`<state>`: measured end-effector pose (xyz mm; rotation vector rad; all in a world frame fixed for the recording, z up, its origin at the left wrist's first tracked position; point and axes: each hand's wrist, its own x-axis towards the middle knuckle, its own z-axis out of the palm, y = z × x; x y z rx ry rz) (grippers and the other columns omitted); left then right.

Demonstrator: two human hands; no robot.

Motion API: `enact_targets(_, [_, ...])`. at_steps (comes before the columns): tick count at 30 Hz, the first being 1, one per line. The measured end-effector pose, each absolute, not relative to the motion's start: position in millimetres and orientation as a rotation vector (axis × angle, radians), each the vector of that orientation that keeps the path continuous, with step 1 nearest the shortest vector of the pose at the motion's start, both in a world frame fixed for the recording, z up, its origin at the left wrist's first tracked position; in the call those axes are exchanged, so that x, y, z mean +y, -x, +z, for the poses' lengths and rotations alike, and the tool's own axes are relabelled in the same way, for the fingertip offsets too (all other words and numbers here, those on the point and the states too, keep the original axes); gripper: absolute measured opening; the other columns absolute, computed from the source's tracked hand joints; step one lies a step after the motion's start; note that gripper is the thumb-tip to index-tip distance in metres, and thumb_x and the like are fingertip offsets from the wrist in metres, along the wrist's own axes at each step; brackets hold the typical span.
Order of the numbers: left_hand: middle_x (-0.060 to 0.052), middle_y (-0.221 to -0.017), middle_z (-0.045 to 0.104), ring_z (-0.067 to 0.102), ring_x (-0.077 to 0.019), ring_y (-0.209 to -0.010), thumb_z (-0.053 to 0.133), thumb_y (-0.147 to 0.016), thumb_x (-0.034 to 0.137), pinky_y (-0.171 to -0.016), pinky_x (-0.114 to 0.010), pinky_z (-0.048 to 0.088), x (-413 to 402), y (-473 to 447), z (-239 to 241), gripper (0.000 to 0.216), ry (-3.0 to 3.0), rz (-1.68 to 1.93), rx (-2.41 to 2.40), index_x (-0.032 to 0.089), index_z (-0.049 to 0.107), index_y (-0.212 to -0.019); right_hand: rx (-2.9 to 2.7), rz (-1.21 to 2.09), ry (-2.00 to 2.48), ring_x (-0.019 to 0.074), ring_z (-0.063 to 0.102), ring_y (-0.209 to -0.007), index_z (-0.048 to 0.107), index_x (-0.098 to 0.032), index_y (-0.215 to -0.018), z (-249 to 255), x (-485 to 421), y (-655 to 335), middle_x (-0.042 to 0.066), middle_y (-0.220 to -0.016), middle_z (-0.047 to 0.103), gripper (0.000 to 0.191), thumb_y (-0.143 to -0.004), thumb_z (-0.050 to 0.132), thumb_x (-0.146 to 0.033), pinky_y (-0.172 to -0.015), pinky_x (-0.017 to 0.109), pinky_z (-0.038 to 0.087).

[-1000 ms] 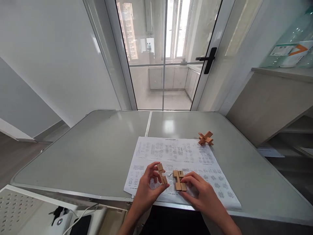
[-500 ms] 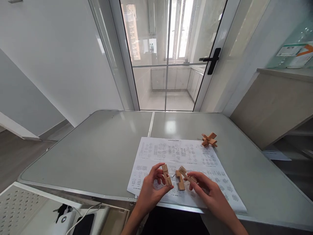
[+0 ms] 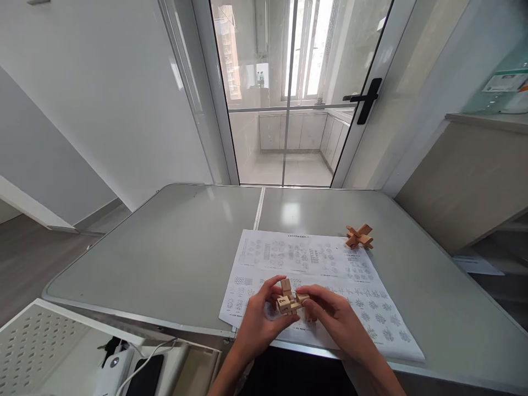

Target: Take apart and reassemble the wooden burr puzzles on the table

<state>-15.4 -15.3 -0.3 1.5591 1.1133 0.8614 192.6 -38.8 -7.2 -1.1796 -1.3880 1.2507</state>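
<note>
My left hand (image 3: 258, 322) and my right hand (image 3: 336, 322) meet over the near part of a printed instruction sheet (image 3: 313, 264). Between their fingertips they hold small notched wooden puzzle pieces (image 3: 289, 300) pressed together into a cross shape. One piece shows a handwritten mark on its face. Both hands have fingers pinched round the wood. Another wooden piece (image 3: 310, 315) lies on the sheet under my right fingers, mostly hidden. An assembled wooden burr puzzle (image 3: 359, 236) sits at the sheet's far right corner, out of reach of either hand.
The grey table (image 3: 165, 253) has a seam down its middle and a glass door (image 3: 289, 93) beyond it. A white perforated shelf (image 3: 37, 346) with cables and a dark device (image 3: 140, 377) stands at the lower left. A counter (image 3: 466, 176) rises at the right.
My right hand lifted a wooden piece off the sheet and brought it left against the piece in my left hand. The two hands now touch over the sheet.
</note>
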Motion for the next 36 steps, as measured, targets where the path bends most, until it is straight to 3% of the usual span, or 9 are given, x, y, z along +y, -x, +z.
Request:
enact_targets(4, [0.000,-0.099,0.069,0.065,-0.0197,-0.088,0.087,-0.074,0.023,-0.083,-0.031,0.052,-16.3,14.2,1.6,0.069,-1.564,0.827,1.118,0.029,0.060,-0.137,-1.313,1.232,1.195,0.0180,0.065,-0.072,0.073,-0.022,-0.113,-11.1,-38.8,-185.9,0.002,-0.082,0.071,0.040,-0.096,0.067,-0.058,-0.072,0.030,0.056])
enact_targets(11, [0.003,-0.090,0.070,0.060,-0.0171,-0.080,0.091,-0.069,0.021,-0.076,-0.028,0.049,-17.5,12.8,8.7,0.066,-1.611,0.761,1.093,0.028,0.065,-0.129,-1.227,1.133,1.248,0.0205,0.069,-0.071,0.072,-0.020,-0.107,-21.5,-41.1,-180.0,0.005,-0.083,0.074,0.046,-0.092,0.069,-0.063,-0.069,0.031,0.057])
enact_targets(20, [0.003,-0.097,0.071,0.062,-0.0167,-0.083,0.090,-0.067,0.017,-0.078,-0.027,0.050,-20.1,18.4,10.3,0.068,-1.641,0.749,1.042,0.030,0.064,-0.128,-1.241,1.145,1.242,0.0207,0.069,-0.074,0.073,-0.019,-0.104,-24.3,-42.8,-179.6,0.005,-0.083,0.073,0.045,-0.091,0.072,-0.062,-0.065,0.029,0.056])
enact_targets(29, [0.004,-0.092,0.068,0.058,-0.0150,-0.078,0.085,-0.068,0.015,-0.075,-0.026,0.049,-20.5,18.4,6.7,0.061,-1.669,0.764,1.028,0.029,0.063,-0.123,-1.257,1.133,1.239,0.0198,0.067,-0.069,0.073,-0.019,-0.101,-24.9,-43.9,-177.6,0.005,-0.079,0.072,0.044,-0.091,0.071,-0.063,-0.061,0.028,0.054])
enact_targets(36, [0.001,-0.098,0.068,0.059,-0.0168,-0.083,0.092,-0.063,0.018,-0.077,-0.028,0.049,-19.2,19.3,11.2,0.068,-1.601,0.745,1.031,0.026,0.063,-0.124,-1.218,1.226,1.256,0.0139,0.056,-0.053,0.070,-0.020,-0.104,-28.3,-43.3,-178.0,0.003,-0.078,0.071,0.045,-0.092,0.069,-0.064,-0.050,0.026,0.046])
